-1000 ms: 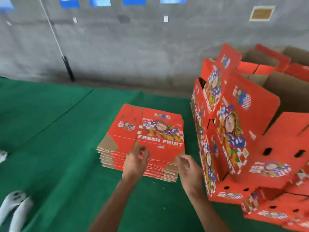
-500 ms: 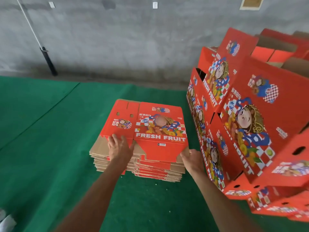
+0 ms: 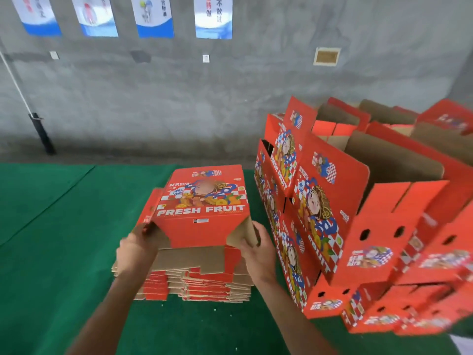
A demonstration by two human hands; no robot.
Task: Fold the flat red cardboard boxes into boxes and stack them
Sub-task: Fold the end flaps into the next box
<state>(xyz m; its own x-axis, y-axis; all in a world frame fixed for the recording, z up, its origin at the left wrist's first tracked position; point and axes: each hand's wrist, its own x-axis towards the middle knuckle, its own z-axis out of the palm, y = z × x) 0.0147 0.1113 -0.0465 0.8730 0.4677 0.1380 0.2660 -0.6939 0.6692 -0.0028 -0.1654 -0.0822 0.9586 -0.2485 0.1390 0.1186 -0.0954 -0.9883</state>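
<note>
Two hands are on one flat red box (image 3: 204,208), tilted up off the pile of flats (image 3: 202,283) at the centre of the green mat (image 3: 51,252). The left hand (image 3: 135,252) grips the brown flap at the box's 8 o'clock corner, fingers curled round its edge. The right hand (image 3: 258,252) grips the brown flap at 4 o'clock, thumb on top, fingers tucked behind and out of sight. "FRESH FRUIT" reads clearly across the raised face.

The pile beneath is many layers thick; the edges blur together, so no exact count there. At 3 o'clock stands the stack of folded boxes (image 3: 358,213), open tops showing brown insides. At least five can be told apart, but the lower ones at 4 o'clock are smeared with blur and the frame cuts off the far right ones.

On the grey wall (image 3: 179,98) at 12 o'clock hang four posters (image 3: 213,16), tops cut off. One dark pole (image 3: 42,134) leans at 10 o'clock.
</note>
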